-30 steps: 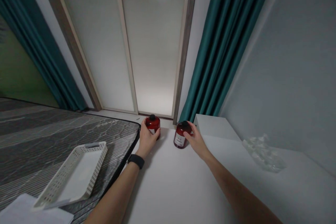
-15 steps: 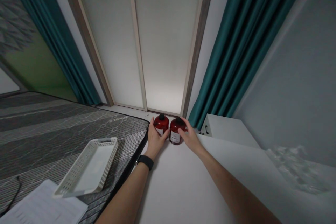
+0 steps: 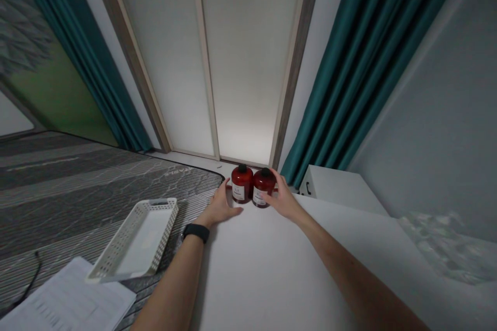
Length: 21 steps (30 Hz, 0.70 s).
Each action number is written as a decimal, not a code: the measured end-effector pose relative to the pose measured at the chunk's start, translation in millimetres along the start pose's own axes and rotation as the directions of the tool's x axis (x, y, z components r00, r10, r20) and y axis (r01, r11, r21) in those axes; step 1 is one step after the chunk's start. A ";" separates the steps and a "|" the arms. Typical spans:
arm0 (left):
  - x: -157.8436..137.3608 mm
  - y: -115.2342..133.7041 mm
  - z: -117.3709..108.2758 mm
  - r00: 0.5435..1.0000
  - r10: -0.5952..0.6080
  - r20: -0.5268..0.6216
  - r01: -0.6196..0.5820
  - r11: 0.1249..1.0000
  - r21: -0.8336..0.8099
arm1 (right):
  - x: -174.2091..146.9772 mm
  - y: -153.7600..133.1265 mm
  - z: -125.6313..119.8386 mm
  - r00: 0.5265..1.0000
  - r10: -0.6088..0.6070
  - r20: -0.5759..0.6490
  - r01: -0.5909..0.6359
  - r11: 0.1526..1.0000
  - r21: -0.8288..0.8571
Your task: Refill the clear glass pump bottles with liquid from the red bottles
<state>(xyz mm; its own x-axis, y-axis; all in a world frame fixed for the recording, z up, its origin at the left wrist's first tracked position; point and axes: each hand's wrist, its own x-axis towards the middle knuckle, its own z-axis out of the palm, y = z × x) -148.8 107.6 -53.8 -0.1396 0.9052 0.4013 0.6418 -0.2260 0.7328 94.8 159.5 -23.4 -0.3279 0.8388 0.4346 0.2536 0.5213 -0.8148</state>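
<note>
Two red bottles with black caps and white labels stand upright side by side at the far end of a white tabletop (image 3: 267, 264). My left hand (image 3: 220, 206) is open just left of the left red bottle (image 3: 242, 184), thumb and fingers spread apart. My right hand (image 3: 285, 199) wraps round the right side of the right red bottle (image 3: 263, 187), its thumb across the front by the label. The two bottles look to be touching or nearly so. A dark watch band (image 3: 196, 232) circles my left wrist.
On the grey striped mattress (image 3: 190, 181) at left lie a white perforated basket (image 3: 144, 238) and printed papers (image 3: 73, 297). A white cabinet (image 3: 341, 186) stands beyond the table at right. Clear crumpled plastic (image 3: 446, 243) lies on the right. Green curtains (image 3: 330, 114) flank a sliding door (image 3: 244, 88).
My left hand has let go of the left bottle and drawn back to the left, its fingers opening. The bottles now stand closer together. My right hand stays on the right bottle.
</note>
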 end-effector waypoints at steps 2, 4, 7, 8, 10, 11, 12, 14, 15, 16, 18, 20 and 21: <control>-1.6 -1.3 2.3 0.998 0.027 0.048 -0.029 0.999 0.029 | -3.8 5.4 -1.0 1.000 -0.003 0.008 0.004 0.998 -0.066; -1.3 0.1 4.3 0.998 0.038 0.052 -0.040 0.998 0.039 | -7.8 11.4 -3.0 1.000 -0.017 0.019 0.020 0.988 -0.154; 0.9 3.7 4.9 0.997 0.055 0.045 -0.058 0.997 0.049 | -11.8 19.0 -5.8 0.998 -0.031 0.061 0.047 0.962 -0.268; 1.7 4.8 4.6 0.997 0.061 0.042 -0.063 0.997 0.051 | -12.3 20.8 -6.3 0.996 -0.029 0.081 0.051 0.954 -0.295; 3.2 6.7 3.8 0.997 0.071 0.034 -0.072 0.996 0.052 | -11.9 23.1 -6.0 0.993 -0.015 0.117 0.055 0.939 -0.340; 3.9 7.5 3.5 0.997 0.074 0.030 -0.075 0.996 0.051 | -11.0 23.9 -5.5 0.991 -0.008 0.130 0.054 0.933 -0.356; 4.6 8.3 3.3 0.997 0.076 0.024 -0.077 0.996 0.049 | -9.9 24.7 -4.7 0.990 -0.002 0.140 0.054 0.928 -0.368; 6.1 9.7 3.4 0.997 0.079 0.014 -0.079 0.996 0.045 | -7.2 26.2 -2.8 0.989 0.007 0.151 0.051 0.923 -0.381; 6.9 10.2 3.6 0.997 0.079 0.008 -0.080 0.996 0.042 | -5.7 27.2 -1.8 0.988 0.010 0.154 0.050 0.922 -0.384; 7.8 10.6 4.0 0.997 0.080 0.003 -0.080 0.996 0.038 | -4.2 28.3 -0.7 0.988 0.014 0.157 0.049 0.921 -0.386; 9.5 10.7 4.8 0.997 0.081 -0.007 -0.081 0.996 0.028 | -1.3 30.7 1.9 0.987 0.018 0.161 0.047 0.920 -0.390; 11.1 9.3 5.7 0.997 0.080 -0.018 -0.080 0.997 0.017 | 1.8 33.2 4.8 0.987 0.020 0.162 0.046 0.918 -0.394; 11.8 8.0 6.2 0.997 0.078 -0.024 -0.077 0.997 0.012 | 3.5 34.3 6.4 0.987 0.023 0.160 0.043 0.917 -0.396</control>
<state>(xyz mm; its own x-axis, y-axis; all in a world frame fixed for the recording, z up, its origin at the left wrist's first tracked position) -140.6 118.7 -46.5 -0.1071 0.8762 0.4698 0.6594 -0.2910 0.6931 96.6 179.3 -52.3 -0.4633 0.8145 0.3492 0.5786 0.5765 -0.5769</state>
